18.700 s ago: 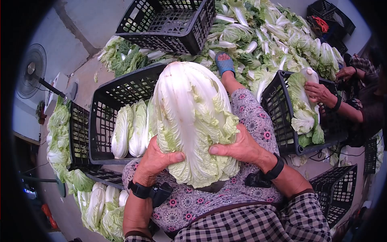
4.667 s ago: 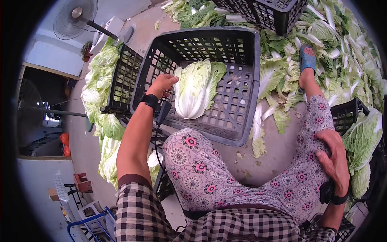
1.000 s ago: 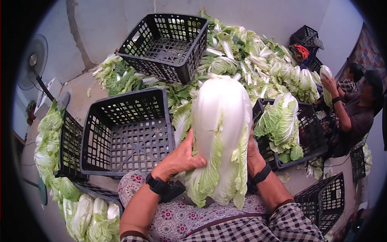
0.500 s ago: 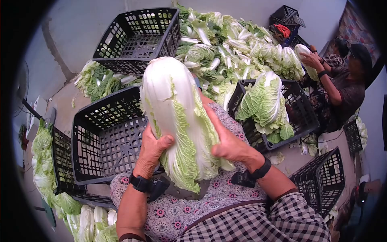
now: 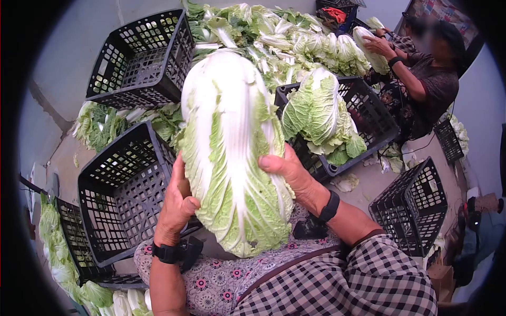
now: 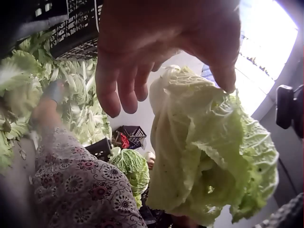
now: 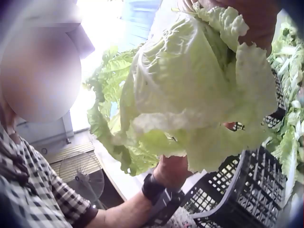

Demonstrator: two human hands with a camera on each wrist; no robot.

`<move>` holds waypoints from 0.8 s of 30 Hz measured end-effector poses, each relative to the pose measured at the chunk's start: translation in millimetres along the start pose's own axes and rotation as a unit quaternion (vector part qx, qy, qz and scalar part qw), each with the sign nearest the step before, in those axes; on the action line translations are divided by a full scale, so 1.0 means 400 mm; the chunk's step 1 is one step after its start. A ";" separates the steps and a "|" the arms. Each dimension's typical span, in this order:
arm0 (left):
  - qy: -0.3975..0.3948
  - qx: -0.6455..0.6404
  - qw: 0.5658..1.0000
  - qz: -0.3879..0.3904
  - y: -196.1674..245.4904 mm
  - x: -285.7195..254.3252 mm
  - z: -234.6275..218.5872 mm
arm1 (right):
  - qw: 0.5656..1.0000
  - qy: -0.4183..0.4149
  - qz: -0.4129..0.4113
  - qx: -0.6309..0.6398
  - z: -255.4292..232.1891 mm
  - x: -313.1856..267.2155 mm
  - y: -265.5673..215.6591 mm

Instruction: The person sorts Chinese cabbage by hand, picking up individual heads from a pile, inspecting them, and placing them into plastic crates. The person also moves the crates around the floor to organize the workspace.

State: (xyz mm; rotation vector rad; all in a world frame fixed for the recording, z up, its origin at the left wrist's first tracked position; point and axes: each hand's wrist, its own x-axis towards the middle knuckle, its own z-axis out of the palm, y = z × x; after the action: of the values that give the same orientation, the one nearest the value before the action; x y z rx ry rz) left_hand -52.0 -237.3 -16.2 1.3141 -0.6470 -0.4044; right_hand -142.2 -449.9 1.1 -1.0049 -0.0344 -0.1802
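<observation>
In the head view a large napa cabbage [image 5: 237,131] is held up before the lap, white base upward and frilly green leaf end downward. My left hand [image 5: 176,203] is at its left lower side, the thumb at the leaf edge. My right hand [image 5: 295,176] grips the other side, with the thumb across the front and the remaining fingers hidden behind. From the left wrist view, the left thumb meets the leaves of the cabbage [image 6: 204,152] while the fingers extend beside it. Pale loose outer leaves of the cabbage [image 7: 180,90] fill the right wrist view.
A black crate [image 5: 124,203] stands at the left, another crate [image 5: 142,60] behind it. Right of the lap, a crate [image 5: 369,110] carries a leafy cabbage [image 5: 321,113]. A leaf heap [image 5: 279,42] lies at the back. Another person [image 5: 427,79] holds a cabbage at the right.
Since half a second ago the cabbage has come closer and turned, showing more green leaf in front. Much earlier, three cabbages lay in the left crate, later one; now none shows there.
</observation>
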 end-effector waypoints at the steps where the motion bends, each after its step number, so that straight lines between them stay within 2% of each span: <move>1: -0.037 0.007 0.999 -0.024 0.001 -0.005 -0.007 | 0.999 0.022 -0.024 0.005 -0.007 -0.011 -0.022; 4: -0.103 0.057 0.987 -0.109 0.021 0.003 -0.018 | 0.995 0.078 -0.056 -0.017 -0.064 -0.047 -0.113; 8: -0.112 0.046 0.985 -0.119 0.012 -0.001 -0.023 | 0.970 0.178 -0.144 -0.087 -0.139 -0.111 -0.239; 12: -0.121 0.072 0.980 -0.140 0.014 -0.003 -0.023 | 0.961 0.231 -0.141 -0.063 -0.263 -0.165 -0.348; 14: -0.121 0.069 0.979 -0.150 0.012 -0.003 -0.022 | 0.964 0.227 -0.131 -0.039 -0.371 -0.177 -0.394; 17: -0.132 0.069 0.976 -0.160 -0.002 0.000 -0.028 | 0.945 0.275 -0.160 -0.070 -0.485 -0.175 -0.437; 21: -0.143 0.089 0.971 -0.171 -0.010 0.003 -0.034 | 0.917 0.367 -0.131 -0.080 -0.631 -0.184 -0.485; 24: -0.138 0.091 0.966 -0.199 -0.027 0.007 -0.038 | 0.897 0.415 -0.101 -0.110 -0.690 -0.191 -0.510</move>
State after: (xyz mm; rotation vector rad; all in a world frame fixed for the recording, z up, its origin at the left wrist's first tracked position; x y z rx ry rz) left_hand -39.3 -230.0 -27.7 1.5825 -0.6613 -0.8846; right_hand -266.4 -778.5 15.0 -1.0800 0.6798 -0.8078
